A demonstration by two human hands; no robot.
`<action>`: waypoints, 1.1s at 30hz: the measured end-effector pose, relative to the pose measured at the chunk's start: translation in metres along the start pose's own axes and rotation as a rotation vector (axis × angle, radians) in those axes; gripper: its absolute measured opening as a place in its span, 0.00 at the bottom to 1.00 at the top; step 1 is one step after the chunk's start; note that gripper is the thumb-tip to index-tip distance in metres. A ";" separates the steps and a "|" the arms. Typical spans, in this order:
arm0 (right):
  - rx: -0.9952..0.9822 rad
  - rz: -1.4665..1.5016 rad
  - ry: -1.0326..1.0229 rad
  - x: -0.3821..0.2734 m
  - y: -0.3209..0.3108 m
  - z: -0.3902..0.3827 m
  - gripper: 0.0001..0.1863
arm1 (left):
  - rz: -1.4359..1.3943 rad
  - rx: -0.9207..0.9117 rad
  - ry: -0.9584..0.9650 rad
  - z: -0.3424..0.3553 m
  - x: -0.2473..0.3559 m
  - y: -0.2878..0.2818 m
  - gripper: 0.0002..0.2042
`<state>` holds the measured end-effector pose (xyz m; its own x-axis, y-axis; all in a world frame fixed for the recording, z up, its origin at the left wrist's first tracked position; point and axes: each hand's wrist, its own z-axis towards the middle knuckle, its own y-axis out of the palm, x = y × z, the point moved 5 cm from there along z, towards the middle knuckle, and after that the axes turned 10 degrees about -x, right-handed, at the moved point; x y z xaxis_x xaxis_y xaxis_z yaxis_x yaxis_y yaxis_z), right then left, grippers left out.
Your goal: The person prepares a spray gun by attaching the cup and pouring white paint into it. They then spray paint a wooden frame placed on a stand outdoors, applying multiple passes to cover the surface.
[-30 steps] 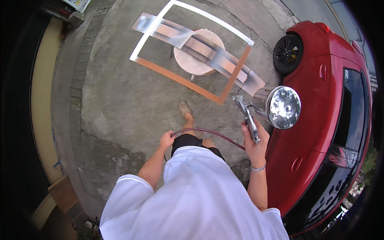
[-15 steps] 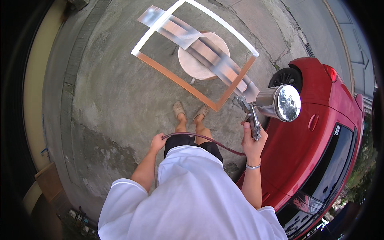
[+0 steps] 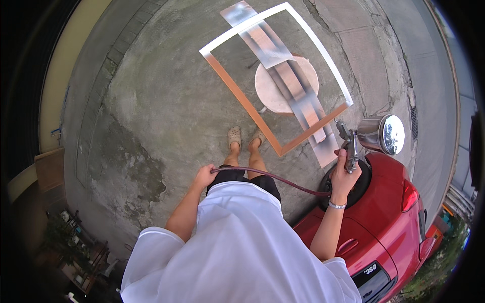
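My right hand (image 3: 346,174) is wrapped round the grip of a metal spray gun (image 3: 349,146), which carries a shiny round cup (image 3: 381,134) on its right. From the gun's lower end a dark red hose (image 3: 273,175) runs across my body. My left hand (image 3: 205,175) is closed on that hose at my left hip. Ahead lies a rectangular frame (image 3: 244,102), white on its far and right sides, brown-orange on its near and left sides. The gun's front is close to the frame's near right corner. Under the frame is a paint-streaked board (image 3: 290,81) on a round stool (image 3: 262,88).
A red car (image 3: 371,197) stands close on my right, beside my right forearm. Concrete floor (image 3: 166,96) spreads ahead and to the left, with a dark rough patch (image 3: 129,177). A yellowish wall (image 3: 68,55) and a brown panel (image 3: 50,169) are at the far left.
The view has turned, so the frame, stool and car appear shifted. My right hand with the spray gun now appears farther right. My left hand still grips the hose.
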<state>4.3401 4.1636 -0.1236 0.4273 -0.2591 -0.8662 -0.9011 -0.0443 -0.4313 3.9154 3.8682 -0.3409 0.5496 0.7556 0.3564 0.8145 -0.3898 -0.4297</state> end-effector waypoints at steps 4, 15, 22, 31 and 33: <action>0.024 -0.074 -0.064 0.011 -0.022 0.030 0.11 | -0.036 -0.002 0.021 -0.010 0.020 0.011 0.09; 0.324 -0.033 0.060 0.091 -0.093 0.068 0.16 | 0.100 0.150 0.135 -0.005 0.126 -0.014 0.18; 0.444 -0.104 0.355 0.151 -0.097 0.068 0.19 | 0.177 0.123 0.219 0.006 0.205 -0.077 0.26; 0.730 -0.068 0.543 0.175 -0.076 0.095 0.25 | 0.344 -0.094 0.218 0.058 0.267 -0.164 0.26; 0.773 -0.088 0.580 0.169 -0.063 0.107 0.26 | 0.368 -0.177 0.204 0.086 0.280 -0.184 0.25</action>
<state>4.4766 4.2256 -0.2694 0.2018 -0.7296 -0.6535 -0.4826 0.5065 -0.7145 3.9040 4.1966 -0.2331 0.8192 0.4381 0.3702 0.5679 -0.7100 -0.4164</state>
